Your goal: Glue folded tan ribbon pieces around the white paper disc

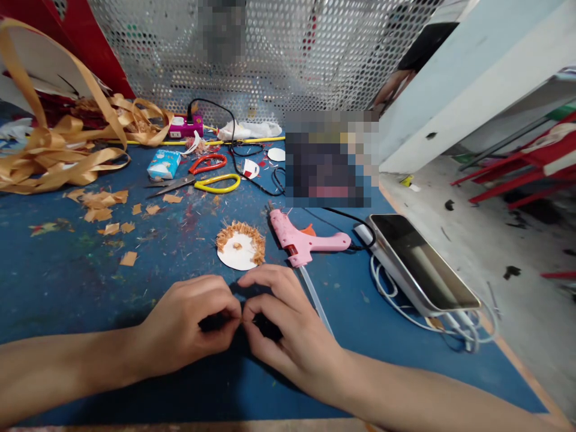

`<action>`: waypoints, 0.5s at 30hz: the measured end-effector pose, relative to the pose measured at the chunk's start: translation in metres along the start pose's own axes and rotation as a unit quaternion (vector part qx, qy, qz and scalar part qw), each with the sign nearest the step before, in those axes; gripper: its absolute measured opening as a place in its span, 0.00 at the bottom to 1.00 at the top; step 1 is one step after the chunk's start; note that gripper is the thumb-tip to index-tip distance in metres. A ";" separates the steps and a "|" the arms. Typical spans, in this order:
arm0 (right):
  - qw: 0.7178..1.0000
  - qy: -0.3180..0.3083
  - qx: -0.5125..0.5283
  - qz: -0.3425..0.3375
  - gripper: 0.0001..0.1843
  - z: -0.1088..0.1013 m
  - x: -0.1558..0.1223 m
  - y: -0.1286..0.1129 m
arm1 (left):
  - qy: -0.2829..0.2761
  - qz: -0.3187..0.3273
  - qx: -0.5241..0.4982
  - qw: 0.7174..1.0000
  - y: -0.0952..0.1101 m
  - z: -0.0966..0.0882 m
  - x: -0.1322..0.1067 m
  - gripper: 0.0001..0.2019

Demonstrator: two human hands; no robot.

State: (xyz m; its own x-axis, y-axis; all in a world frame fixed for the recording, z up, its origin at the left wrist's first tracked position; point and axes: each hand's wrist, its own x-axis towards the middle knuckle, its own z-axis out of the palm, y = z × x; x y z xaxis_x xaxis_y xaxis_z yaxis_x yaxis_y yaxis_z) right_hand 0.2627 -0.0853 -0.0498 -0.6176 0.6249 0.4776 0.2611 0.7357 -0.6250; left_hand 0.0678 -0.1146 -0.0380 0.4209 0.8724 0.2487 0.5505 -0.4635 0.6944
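My left hand [193, 321] and my right hand [288, 327] meet near the table's front, each with thumb and index finger pinched together. Only a tiny tan speck shows where the fingertips touch; what they hold is too small to make out. Just beyond them lies a white paper disc [234, 259], with frayed tan ribbon pieces [243, 229] around its upper and right edge and one small tuft in the middle. To the right of the disc, a pink glue gun [310, 240] rests on its side, a clear glue stick [315, 298] sticking out towards my right hand.
Cut ribbon squares [99, 206] lie at the left, below a heap of tan ribbon [58, 159]. Scissors [218, 183] with red and yellow handles lie near a blue packet [164, 164]. A phone [418, 258] sits over white cables at the right edge. Perforated metal [252, 78] stands behind.
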 end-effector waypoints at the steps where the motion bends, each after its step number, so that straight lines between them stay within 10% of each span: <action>1: 1.000 0.003 -0.001 -0.002 0.08 0.000 0.000 0.000 | 0.000 0.001 -0.001 1.000 0.000 0.000 0.000 0.07; 15: 1.000 0.000 0.002 -0.007 0.09 0.000 0.002 -0.001 | 0.001 -0.009 -0.028 1.000 0.002 -0.001 0.002 0.06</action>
State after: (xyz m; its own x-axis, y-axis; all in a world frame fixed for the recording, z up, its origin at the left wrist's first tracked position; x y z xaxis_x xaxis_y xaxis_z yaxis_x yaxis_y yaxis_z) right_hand 0.2611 -0.0854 -0.0482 -0.6205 0.6148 0.4868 0.2502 0.7435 -0.6202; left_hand 0.0690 -0.1138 -0.0354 0.4100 0.8809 0.2365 0.5173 -0.4382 0.7352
